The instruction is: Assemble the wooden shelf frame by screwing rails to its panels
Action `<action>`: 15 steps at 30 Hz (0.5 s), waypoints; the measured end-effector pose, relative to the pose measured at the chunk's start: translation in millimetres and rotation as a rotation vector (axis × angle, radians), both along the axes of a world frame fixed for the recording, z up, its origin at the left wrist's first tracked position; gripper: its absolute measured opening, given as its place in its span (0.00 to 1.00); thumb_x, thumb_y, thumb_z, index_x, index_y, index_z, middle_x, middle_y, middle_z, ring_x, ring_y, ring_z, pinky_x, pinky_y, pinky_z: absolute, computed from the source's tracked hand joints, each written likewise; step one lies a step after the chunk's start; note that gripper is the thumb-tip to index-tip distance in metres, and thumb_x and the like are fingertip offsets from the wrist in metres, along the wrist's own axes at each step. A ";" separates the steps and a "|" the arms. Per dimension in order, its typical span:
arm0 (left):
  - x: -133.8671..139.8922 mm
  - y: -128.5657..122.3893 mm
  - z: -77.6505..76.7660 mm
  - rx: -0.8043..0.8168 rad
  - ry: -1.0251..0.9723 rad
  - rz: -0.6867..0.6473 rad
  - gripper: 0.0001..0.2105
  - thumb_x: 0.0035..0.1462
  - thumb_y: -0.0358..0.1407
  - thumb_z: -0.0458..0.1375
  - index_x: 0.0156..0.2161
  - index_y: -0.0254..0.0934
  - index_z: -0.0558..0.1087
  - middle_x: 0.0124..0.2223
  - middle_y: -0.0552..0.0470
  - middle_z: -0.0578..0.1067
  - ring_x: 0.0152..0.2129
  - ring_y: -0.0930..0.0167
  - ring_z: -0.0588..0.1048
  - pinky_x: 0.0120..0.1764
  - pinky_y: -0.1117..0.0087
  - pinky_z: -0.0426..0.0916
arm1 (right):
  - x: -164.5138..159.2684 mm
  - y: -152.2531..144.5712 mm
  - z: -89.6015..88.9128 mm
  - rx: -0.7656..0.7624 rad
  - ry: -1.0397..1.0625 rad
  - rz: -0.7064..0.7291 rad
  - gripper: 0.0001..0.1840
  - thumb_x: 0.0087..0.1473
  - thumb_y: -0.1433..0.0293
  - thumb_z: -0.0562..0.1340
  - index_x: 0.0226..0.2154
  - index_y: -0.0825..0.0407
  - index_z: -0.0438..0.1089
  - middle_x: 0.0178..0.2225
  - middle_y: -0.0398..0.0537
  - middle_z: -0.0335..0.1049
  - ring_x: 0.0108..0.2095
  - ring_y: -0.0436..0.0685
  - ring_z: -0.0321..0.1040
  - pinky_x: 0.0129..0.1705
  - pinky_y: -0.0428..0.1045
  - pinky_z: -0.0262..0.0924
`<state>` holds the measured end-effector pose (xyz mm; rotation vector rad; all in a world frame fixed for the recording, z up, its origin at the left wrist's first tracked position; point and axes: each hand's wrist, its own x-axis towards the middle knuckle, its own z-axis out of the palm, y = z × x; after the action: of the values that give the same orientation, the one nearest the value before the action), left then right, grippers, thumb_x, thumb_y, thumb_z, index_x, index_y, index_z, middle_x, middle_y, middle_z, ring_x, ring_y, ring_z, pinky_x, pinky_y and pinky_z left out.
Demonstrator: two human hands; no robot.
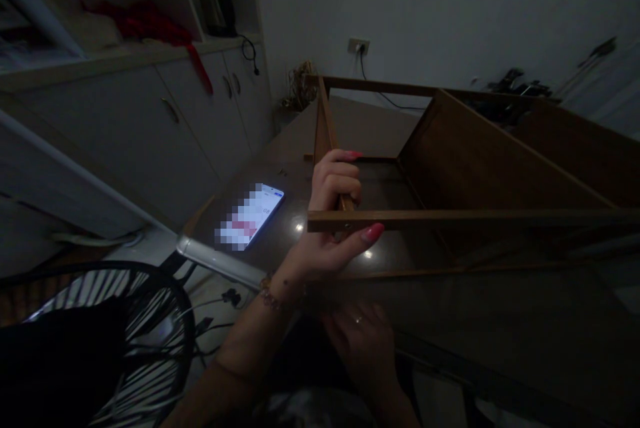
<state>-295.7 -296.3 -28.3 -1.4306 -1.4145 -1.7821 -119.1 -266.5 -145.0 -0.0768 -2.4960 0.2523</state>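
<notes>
A brown wooden frame with flat panels (500, 148), like a small shelf unit, lies on its side on the dark, glossy table (280, 255). My left hand (335, 195) is closed around its near left corner. The fingers wrap over the short end bar, and the thumb presses along below the long front rail (450, 220). A small dark hole or screw head shows in that rail by the corner. Lower down, in shadow at the table's near edge, is my right hand (363, 341), a ring on one finger. Its fingers curl away from view, so what they hold is hidden.
A lit phone (255, 215) lies on the table left of the frame. A black corded round chair (150, 335) and cables stand at lower left. White cabinets (195, 108) line the left, with a kettle (216, 5) and red cloth (145, 21) above. A wall outlet (359, 47) holds a plug.
</notes>
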 end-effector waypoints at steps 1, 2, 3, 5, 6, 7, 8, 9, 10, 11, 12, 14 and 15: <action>-0.2 0.4 -0.3 0.001 -0.001 -0.006 0.19 0.57 0.57 0.52 0.37 0.43 0.60 0.38 0.50 0.66 0.49 0.59 0.66 0.52 0.48 0.64 | -0.3 -0.9 -0.7 -0.028 -0.020 -0.008 0.21 0.68 0.65 0.51 0.25 0.49 0.68 0.22 0.43 0.68 0.28 0.55 0.60 0.33 0.53 0.44; -0.3 0.7 -0.3 0.005 0.002 -0.011 0.19 0.57 0.57 0.52 0.37 0.43 0.60 0.38 0.49 0.66 0.49 0.59 0.66 0.52 0.48 0.64 | -0.5 -1.8 -1.7 -0.058 -0.038 -0.015 0.23 0.68 0.63 0.49 0.25 0.49 0.69 0.23 0.44 0.69 0.29 0.55 0.61 0.34 0.53 0.45; -0.3 0.7 0.0 0.010 0.008 -0.013 0.19 0.57 0.57 0.52 0.37 0.43 0.60 0.38 0.50 0.66 0.49 0.58 0.66 0.53 0.48 0.64 | -0.8 -2.6 -3.0 -0.089 -0.049 -0.022 0.25 0.69 0.61 0.47 0.25 0.48 0.69 0.24 0.44 0.70 0.29 0.55 0.62 0.35 0.53 0.46; 0.0 0.3 1.4 0.022 0.018 -0.020 0.18 0.57 0.56 0.53 0.38 0.43 0.60 0.38 0.50 0.66 0.48 0.59 0.67 0.53 0.48 0.64 | -1.2 -4.1 -6.9 -0.147 -0.045 -0.028 0.25 0.68 0.57 0.47 0.27 0.48 0.70 0.26 0.44 0.71 0.30 0.55 0.64 0.36 0.53 0.48; 0.4 -0.2 2.4 0.028 0.019 -0.025 0.18 0.58 0.55 0.53 0.38 0.43 0.60 0.38 0.50 0.66 0.48 0.59 0.67 0.53 0.48 0.64 | -1.5 -4.9 -9.4 -0.170 -0.035 -0.026 0.24 0.67 0.55 0.48 0.28 0.48 0.70 0.27 0.44 0.72 0.30 0.55 0.65 0.36 0.53 0.49; 0.8 -0.7 3.3 0.032 0.017 -0.030 0.17 0.58 0.54 0.54 0.38 0.43 0.60 0.38 0.50 0.66 0.48 0.59 0.67 0.53 0.48 0.64 | -1.8 -5.7 -12.2 -0.187 -0.025 -0.022 0.23 0.66 0.54 0.49 0.31 0.48 0.71 0.28 0.45 0.73 0.31 0.55 0.66 0.36 0.53 0.51; 1.2 -1.2 4.2 0.033 0.015 -0.032 0.16 0.58 0.53 0.54 0.38 0.43 0.60 0.37 0.50 0.66 0.48 0.59 0.67 0.52 0.49 0.64 | -2.1 -6.4 -15.0 -0.197 -0.013 -0.017 0.22 0.66 0.54 0.49 0.33 0.48 0.71 0.29 0.45 0.74 0.31 0.55 0.66 0.36 0.53 0.52; 1.6 -1.6 5.0 0.036 0.015 -0.030 0.16 0.58 0.53 0.55 0.38 0.43 0.60 0.37 0.50 0.66 0.48 0.59 0.66 0.52 0.49 0.64 | -2.4 -6.9 -17.7 -0.203 0.002 -0.015 0.22 0.66 0.54 0.49 0.35 0.49 0.71 0.30 0.46 0.74 0.31 0.56 0.67 0.37 0.53 0.54; 1.9 -1.8 5.7 0.043 0.018 -0.025 0.16 0.58 0.52 0.55 0.37 0.43 0.60 0.37 0.50 0.66 0.48 0.59 0.66 0.52 0.49 0.65 | -2.7 -7.3 -20.0 -0.208 0.016 -0.017 0.22 0.66 0.54 0.49 0.36 0.49 0.71 0.31 0.47 0.75 0.31 0.56 0.68 0.38 0.53 0.56; 2.1 -2.1 6.2 0.044 0.021 -0.019 0.16 0.58 0.52 0.55 0.37 0.43 0.60 0.37 0.50 0.66 0.48 0.59 0.66 0.51 0.49 0.65 | -2.8 -7.3 -21.6 -0.215 0.029 -0.022 0.22 0.66 0.54 0.49 0.38 0.50 0.70 0.32 0.47 0.75 0.32 0.56 0.69 0.39 0.53 0.57; 2.3 -2.2 6.6 0.045 0.026 -0.013 0.15 0.58 0.52 0.55 0.37 0.43 0.60 0.37 0.50 0.66 0.48 0.59 0.67 0.51 0.50 0.65 | -3.0 -7.1 -22.4 -0.224 0.038 -0.027 0.22 0.66 0.54 0.49 0.40 0.51 0.70 0.34 0.48 0.76 0.33 0.56 0.70 0.39 0.53 0.58; 2.5 -2.5 7.3 0.042 0.036 -0.003 0.15 0.58 0.52 0.54 0.37 0.43 0.60 0.36 0.50 0.66 0.47 0.59 0.67 0.50 0.50 0.66 | -3.3 -5.8 -22.0 -0.218 0.037 -0.012 0.23 0.66 0.53 0.49 0.46 0.52 0.68 0.37 0.49 0.76 0.34 0.56 0.71 0.39 0.53 0.60; 2.6 -2.7 7.5 0.035 0.040 0.003 0.15 0.58 0.53 0.54 0.37 0.43 0.60 0.36 0.50 0.66 0.47 0.60 0.67 0.50 0.50 0.66 | -3.5 -5.0 -21.1 -0.197 0.021 0.011 0.23 0.66 0.54 0.49 0.49 0.52 0.67 0.38 0.49 0.76 0.35 0.56 0.71 0.39 0.52 0.60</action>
<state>-293.1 -299.0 -20.8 -1.4371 -1.3576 -1.7574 -122.6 -271.5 -166.2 -0.1401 -2.4445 0.5010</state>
